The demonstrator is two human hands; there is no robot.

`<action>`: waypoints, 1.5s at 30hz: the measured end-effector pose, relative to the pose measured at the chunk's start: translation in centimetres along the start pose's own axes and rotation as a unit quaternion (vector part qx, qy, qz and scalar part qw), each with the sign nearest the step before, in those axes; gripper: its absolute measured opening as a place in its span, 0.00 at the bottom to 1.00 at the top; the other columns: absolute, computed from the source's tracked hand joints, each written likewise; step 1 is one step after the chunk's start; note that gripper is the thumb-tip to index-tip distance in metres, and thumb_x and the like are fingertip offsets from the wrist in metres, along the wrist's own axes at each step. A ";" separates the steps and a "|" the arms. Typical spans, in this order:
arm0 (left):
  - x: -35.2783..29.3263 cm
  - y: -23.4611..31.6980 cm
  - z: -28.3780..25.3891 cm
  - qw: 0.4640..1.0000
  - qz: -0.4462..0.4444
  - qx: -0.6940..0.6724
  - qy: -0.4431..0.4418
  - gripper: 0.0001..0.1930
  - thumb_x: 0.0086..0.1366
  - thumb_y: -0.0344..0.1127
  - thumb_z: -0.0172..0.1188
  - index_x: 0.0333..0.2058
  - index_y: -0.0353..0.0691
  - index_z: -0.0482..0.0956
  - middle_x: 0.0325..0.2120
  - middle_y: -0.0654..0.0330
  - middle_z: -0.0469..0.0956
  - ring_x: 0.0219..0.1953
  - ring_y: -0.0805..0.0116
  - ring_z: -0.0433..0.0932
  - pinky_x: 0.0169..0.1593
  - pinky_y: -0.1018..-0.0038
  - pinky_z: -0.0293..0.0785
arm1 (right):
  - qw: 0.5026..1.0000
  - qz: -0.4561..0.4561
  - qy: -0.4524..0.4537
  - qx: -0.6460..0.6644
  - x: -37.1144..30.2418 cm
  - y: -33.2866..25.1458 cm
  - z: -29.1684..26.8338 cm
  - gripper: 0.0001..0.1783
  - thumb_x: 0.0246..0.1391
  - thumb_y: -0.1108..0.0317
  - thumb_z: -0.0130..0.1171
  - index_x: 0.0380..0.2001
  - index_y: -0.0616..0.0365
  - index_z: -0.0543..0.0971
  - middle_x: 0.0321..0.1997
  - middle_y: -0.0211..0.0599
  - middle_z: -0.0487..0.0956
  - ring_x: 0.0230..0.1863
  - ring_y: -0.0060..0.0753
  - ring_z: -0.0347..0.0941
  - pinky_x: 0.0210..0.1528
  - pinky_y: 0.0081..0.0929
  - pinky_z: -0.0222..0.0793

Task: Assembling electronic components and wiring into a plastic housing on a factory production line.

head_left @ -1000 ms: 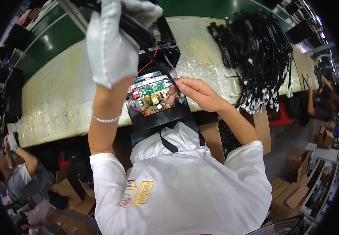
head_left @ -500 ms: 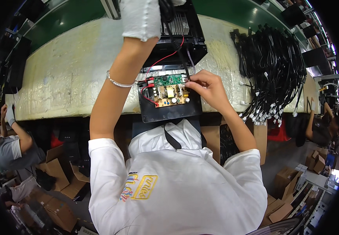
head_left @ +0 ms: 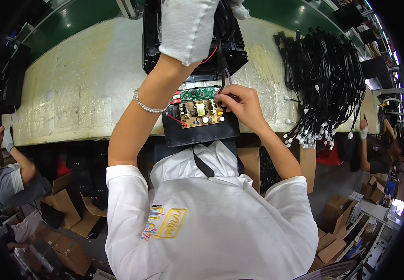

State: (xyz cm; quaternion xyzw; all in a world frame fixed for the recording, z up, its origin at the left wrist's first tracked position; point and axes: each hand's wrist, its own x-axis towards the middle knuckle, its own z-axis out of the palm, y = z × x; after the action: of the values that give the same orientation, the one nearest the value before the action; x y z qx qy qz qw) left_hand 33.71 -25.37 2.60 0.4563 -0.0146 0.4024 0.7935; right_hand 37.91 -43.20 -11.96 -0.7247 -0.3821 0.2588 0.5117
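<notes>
A circuit board point(head_left: 202, 112) with green and tan sections lies on a black panel point(head_left: 202, 135) at the bench's near edge. Bare, my right hand point(head_left: 244, 107) pinches the end of a black power cable point(head_left: 222, 70) at the board's upper right edge; the fingers hide the plug. My left hand point(head_left: 188, 30), in a white glove, is raised over the open black housing point(head_left: 230, 56). Its fingertips show beyond the cable's coiled bundle, which it holds. Red wires run between the board and the housing, partly behind my left wrist.
A large heap of black cables point(head_left: 321, 79) with white connectors hangs over the bench edge at right. The bench point(head_left: 71, 88) has a worn, wrapped top. Cardboard boxes point(head_left: 66, 200) stand below at both sides. Other people point(head_left: 15, 172) work at far left and far right.
My left hand has swung right and somewhat nearer with the cable bundle, now covering more of the housing. My right hand has shifted slightly left, still pinching the cable at the board.
</notes>
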 end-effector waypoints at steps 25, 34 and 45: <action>-1.3 -0.9 -1.7 0.997 -0.073 0.010 -0.019 0.15 0.72 0.47 0.53 0.36 0.40 0.70 0.25 0.61 0.75 0.25 0.74 0.76 0.32 0.77 0.76 | 0.969 -0.180 0.045 -0.161 -0.9 2.1 -0.1 0.03 0.47 0.77 0.65 0.28 0.63 0.81 0.26 0.38 0.76 0.32 0.39 0.70 0.35 0.30 0.64; 5.8 -1.4 -6.8 0.861 -0.144 0.486 0.045 0.31 0.71 0.57 0.48 0.58 0.34 0.68 0.46 0.56 0.77 0.39 0.72 0.77 0.40 0.76 0.73 | 0.966 -0.161 0.103 -0.176 1.3 1.5 -5.1 0.06 0.51 0.69 0.66 0.31 0.61 0.83 0.30 0.39 0.78 0.24 0.32 0.72 0.26 0.25 0.66; -9.8 -3.6 -6.6 0.821 -0.129 0.525 -0.184 0.08 0.64 0.32 0.59 0.39 0.36 0.75 0.33 0.55 0.74 0.33 0.59 0.79 0.42 0.68 0.76 | 0.898 0.019 0.050 -0.436 10.6 5.4 -7.9 0.10 0.48 0.69 0.62 0.25 0.69 0.80 0.29 0.58 0.80 0.35 0.61 0.78 0.39 0.46 0.73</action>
State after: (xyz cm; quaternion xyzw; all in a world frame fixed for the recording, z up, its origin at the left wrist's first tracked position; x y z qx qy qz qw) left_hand 27.20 -27.52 -7.68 0.8672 0.1124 0.1518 0.4607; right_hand 51.56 -39.82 -14.16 -0.8942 -0.4169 0.0391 0.1581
